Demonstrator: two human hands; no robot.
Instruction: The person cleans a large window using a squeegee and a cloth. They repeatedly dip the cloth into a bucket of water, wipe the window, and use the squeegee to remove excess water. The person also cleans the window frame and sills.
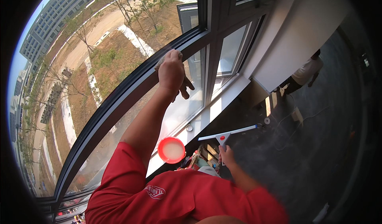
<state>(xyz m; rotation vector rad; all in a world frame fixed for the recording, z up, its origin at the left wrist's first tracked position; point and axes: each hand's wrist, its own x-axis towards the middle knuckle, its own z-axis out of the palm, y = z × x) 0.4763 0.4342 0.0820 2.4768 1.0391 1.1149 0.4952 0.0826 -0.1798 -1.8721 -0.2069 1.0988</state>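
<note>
My left hand grips a bunched greyish-brown cloth against the dark window frame rail; part of the cloth hangs below my fingers over the lower glass. In my right hand is the handle of a window squeegee, held low at my right side, its long blade with blue end tips away from the glass. A red bucket of cloudy liquid stands on the white windowsill between my arms. A small round white object lies on the sill beyond it.
A person in a light top is on the dark floor at the right. Near them are wooden pieces, a cable and a round roll. An inward-facing sash and a white wall rise beyond the sill. A wooden stepped structure is partly visible below me.
</note>
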